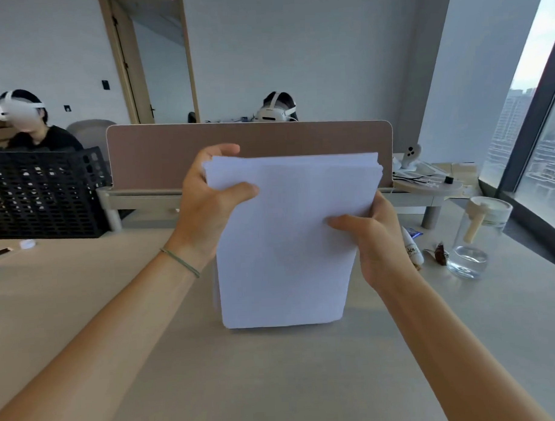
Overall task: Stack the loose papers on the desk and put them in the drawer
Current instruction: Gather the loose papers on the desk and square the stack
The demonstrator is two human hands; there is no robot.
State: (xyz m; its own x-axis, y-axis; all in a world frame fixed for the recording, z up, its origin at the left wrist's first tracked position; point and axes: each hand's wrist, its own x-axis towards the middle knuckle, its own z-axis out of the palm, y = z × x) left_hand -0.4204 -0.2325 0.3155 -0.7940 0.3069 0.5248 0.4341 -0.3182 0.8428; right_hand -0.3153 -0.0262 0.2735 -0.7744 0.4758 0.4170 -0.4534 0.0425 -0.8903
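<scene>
A stack of white papers (286, 241) stands upright on its short edge on the beige desk (116, 310) in front of me. My left hand (207, 206) grips the stack's upper left corner, thumb on the front. My right hand (374, 238) holds the right edge, thumb pressed on the front sheet. The top edges of the sheets are slightly uneven. No drawer is in view.
A black mesh crate (46, 193) sits at the left. A brown divider panel (248, 142) on a shelf riser stands behind the stack. At the right are a glass water jug (478, 238), a small tube (411, 246) and a snack wrapper (439, 253). Two people wearing headsets sit beyond.
</scene>
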